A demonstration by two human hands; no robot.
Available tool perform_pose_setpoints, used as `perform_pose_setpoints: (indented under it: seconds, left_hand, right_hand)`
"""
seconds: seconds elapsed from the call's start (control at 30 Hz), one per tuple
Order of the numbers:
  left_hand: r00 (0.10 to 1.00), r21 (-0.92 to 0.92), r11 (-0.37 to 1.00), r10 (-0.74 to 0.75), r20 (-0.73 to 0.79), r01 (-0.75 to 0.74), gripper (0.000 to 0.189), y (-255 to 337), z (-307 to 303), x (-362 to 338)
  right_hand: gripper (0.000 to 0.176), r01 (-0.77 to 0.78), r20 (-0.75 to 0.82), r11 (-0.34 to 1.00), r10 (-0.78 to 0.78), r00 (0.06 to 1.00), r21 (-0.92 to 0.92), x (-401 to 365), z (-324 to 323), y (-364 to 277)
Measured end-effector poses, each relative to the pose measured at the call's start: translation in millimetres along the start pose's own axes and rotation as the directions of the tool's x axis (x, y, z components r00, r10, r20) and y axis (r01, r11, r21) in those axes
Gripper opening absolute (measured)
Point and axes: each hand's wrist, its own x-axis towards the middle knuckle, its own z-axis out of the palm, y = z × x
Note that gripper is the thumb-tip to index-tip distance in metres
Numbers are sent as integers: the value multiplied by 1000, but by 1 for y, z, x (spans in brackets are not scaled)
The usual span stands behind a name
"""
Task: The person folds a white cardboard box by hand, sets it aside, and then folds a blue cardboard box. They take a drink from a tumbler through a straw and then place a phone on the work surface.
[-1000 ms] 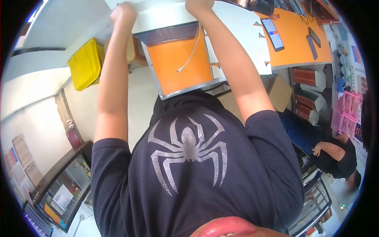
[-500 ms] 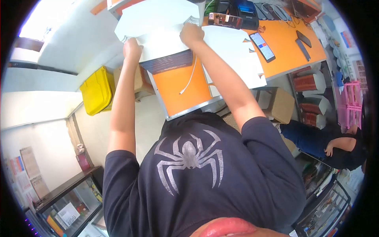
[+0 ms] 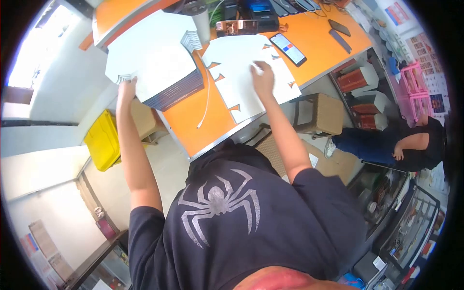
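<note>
Head view: at the far left, on the floor beside the orange bench (image 3: 220, 125), stands a yellow bin (image 3: 102, 140). Just right of it the left hand (image 3: 126, 88) reaches out to the near left corner of a stack of card sheets (image 3: 154, 60), which sits on the left part of the bench. The fingers touch the stack's edge at that corner. Whether they are clamped on the top sheets or only laid against them cannot be told from here. The stack lies directly ahead of that hand, and its long side runs from near left to far right.

A thin white cable (image 3: 207, 99) trails across the bare orange surface between the stack and the next thing to the right, a loose sheet (image 3: 232, 89). This is a flat white cut-out with notched flaps, lying alone on the bench. Its long axis runs from the far edge toward the near edge. The right hand (image 3: 262, 79) rests on top of it, palm down and fingers released, pressing on the sheet rather than gripping it.

So each hand has its own card: the left hand is nearer the stack, the right is already on the single sheet, and the two lie near each other but apart.

Further right a phone (image 3: 288, 49) lies face up on the bench. Below the bench edge stands a stool (image 3: 321, 113), and another person (image 3: 403, 145) sits at the far right.
</note>
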Motion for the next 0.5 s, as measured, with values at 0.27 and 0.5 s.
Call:
perform_pose_setpoints:
  seconds: [0.27, 0.5]
  left_hand:
    - [737, -318, 702, 435, -517, -637, 13, 109, 63, -180]
    - [560, -219, 588, 809, 180, -779, 53, 120, 193, -194]
  right_hand:
    - [31, -259, -133, 905, 227, 965, -338, -32, -119, 62]
    - [50, -211, -206, 945, 161, 965, -249, -60, -97, 70]
